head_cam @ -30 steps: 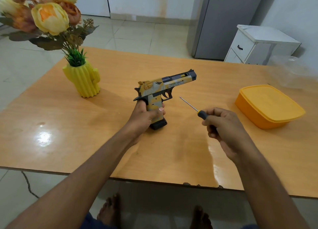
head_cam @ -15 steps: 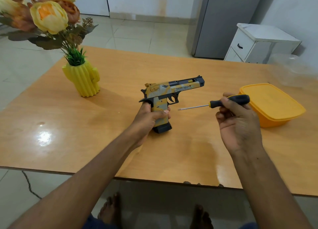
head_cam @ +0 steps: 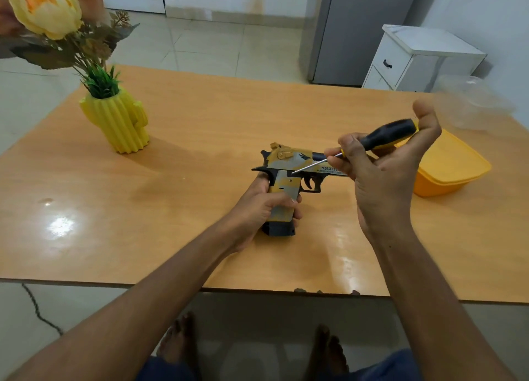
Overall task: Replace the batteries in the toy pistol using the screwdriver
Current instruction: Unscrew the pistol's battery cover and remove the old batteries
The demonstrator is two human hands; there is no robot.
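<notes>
Early stage. Left hand (head_cam: 257,209) grip wraps the toy pistol (head_cam: 289,177) handle, butt resting on the bench (head_cam: 200,157). Right hand (head_cam: 380,177) grip pinches the screwdriver (head_cam: 372,140), tip at the frame above. Compartment apparently unopened; battery swap remains.

The screwdriver (head_cam: 372,141) tip has reached the toy pistol (head_cam: 289,177).

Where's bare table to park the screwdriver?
Bare wood runs between the cactus vase and the toy pistol, and along the near table edge left of the left hand. It is crowded by the orange container behind the right hand.
</notes>
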